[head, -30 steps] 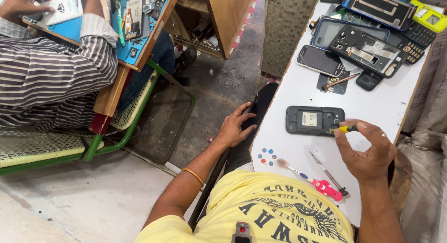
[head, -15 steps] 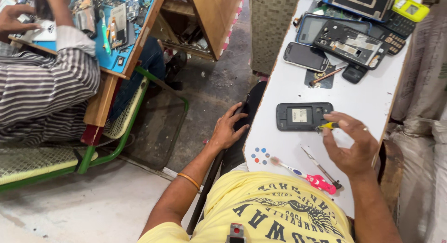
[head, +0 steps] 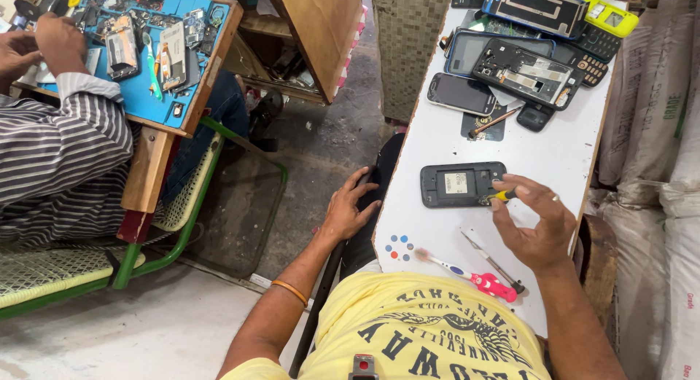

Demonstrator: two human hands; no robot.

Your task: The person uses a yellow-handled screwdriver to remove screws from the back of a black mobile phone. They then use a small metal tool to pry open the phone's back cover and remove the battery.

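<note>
The right hand [head: 536, 223] pinches a small yellow-handled screwdriver [head: 503, 196] between thumb and fingertips, its tip set at the right end of an opened dark phone [head: 462, 185] that lies flat on the white table [head: 561, 161], just ahead of the person; the left hand [head: 348, 205] rests off the table's left edge, fingers loosely spread over the knee, holding nothing; to do this well, I judge the driver should stand square in the screw, turned lightly by the fingertips; the free hand would better steady the phone, which could slide; a pink toothbrush [head: 467, 276] and a thin metal tool [head: 490, 261] lie near; more phones [head: 525, 70] crowd the far end.
</note>
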